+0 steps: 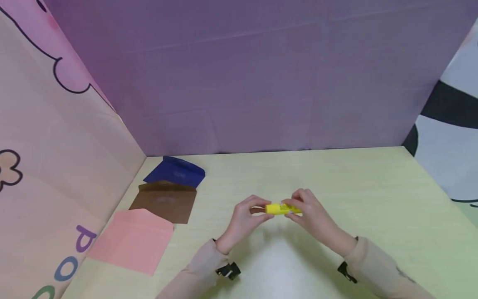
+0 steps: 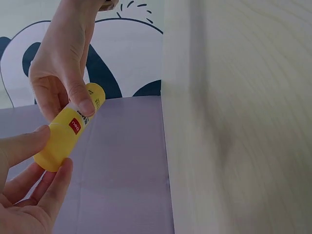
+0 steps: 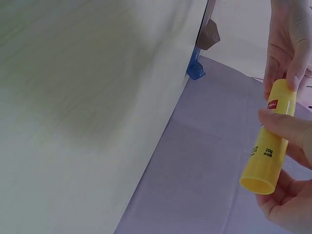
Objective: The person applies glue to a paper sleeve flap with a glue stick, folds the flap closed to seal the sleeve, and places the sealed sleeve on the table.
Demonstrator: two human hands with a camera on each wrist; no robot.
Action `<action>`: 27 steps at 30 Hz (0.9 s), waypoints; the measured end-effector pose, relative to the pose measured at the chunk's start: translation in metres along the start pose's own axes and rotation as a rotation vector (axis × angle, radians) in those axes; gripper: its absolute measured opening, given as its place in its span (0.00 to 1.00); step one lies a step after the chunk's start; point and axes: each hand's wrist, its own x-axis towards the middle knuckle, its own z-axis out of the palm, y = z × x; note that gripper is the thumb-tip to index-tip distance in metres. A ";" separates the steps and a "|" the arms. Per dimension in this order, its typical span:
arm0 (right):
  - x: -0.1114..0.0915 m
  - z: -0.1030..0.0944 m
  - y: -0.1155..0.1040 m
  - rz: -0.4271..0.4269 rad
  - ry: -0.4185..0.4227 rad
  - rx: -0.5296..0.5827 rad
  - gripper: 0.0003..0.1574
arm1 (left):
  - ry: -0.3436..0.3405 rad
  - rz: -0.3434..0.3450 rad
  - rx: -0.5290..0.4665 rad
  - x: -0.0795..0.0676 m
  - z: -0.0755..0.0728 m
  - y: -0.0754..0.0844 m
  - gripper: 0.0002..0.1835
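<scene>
Both hands hold a yellow glue stick (image 1: 275,209) lengthwise between them, above the middle of the table. My left hand (image 1: 244,214) pinches its left end between thumb and fingertips. Further right along the tube, my right hand (image 1: 315,216) grips the body with thumb and fingers. In the left wrist view the glue stick (image 2: 61,139) shows a red label next to the right thumb. The right wrist view shows the stick's (image 3: 263,161) round right end and printed "20g". No glue is visible.
On the table's left side lie a pink envelope (image 1: 132,241), a brown envelope (image 1: 164,203) and a dark blue envelope (image 1: 175,171), partly overlapping, flaps toward the back. A purple backdrop (image 1: 261,83) rises behind the pale table (image 1: 373,187); printed panels stand at both sides.
</scene>
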 end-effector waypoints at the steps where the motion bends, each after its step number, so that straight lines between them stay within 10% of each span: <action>1: 0.000 0.000 0.000 -0.009 0.005 -0.001 0.22 | -0.002 0.002 0.007 0.000 0.000 0.001 0.13; 10: -0.003 0.004 0.001 -0.085 0.061 -0.032 0.23 | -0.006 -0.047 0.036 -0.002 0.000 0.002 0.12; 18: -0.002 0.003 0.005 -0.107 0.111 -0.073 0.28 | 0.042 -0.176 -0.060 0.001 -0.003 -0.027 0.14; 27: -0.005 0.003 0.011 -0.054 0.111 -0.048 0.28 | 0.090 0.056 0.130 0.000 -0.019 -0.033 0.15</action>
